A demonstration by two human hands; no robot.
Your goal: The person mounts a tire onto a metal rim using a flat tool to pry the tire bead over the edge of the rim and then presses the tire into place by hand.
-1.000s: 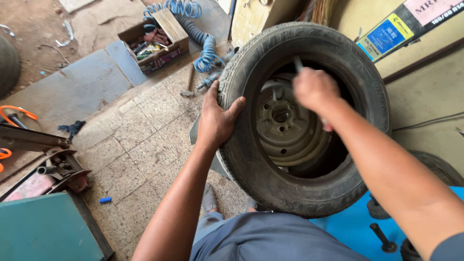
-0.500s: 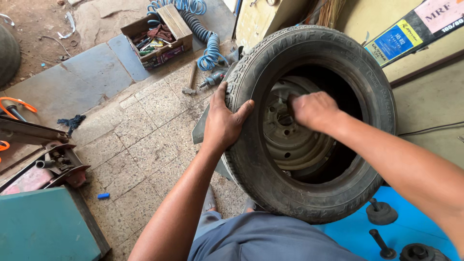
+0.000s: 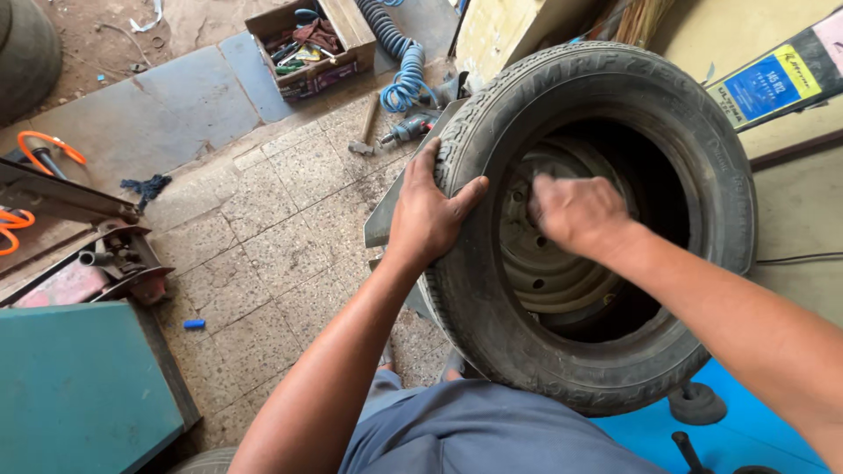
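A black car tyre [image 3: 632, 96] on a grey steel rim [image 3: 549, 268] stands upright in front of me. My left hand [image 3: 428, 209] grips the tyre's left tread edge, thumb hooked over the sidewall. My right hand [image 3: 575, 211] is blurred, closed into a fist inside the wheel opening, close to the rim's hub. Whether it holds something small I cannot tell. My grey-trousered knee [image 3: 474, 430] is below the tyre.
A wooden toolbox [image 3: 309, 39] with several tools, a coiled blue air hose [image 3: 399, 61], a hammer [image 3: 364, 127] and an air tool [image 3: 408, 130] lie on the tiled floor behind. A green machine [image 3: 79, 386] stands at lower left, blue equipment [image 3: 729, 430] at lower right.
My right hand has dropped from the tyre's upper inside edge down to the rim's hub. The left hand stayed clamped on the tread, and the view has shifted slightly.
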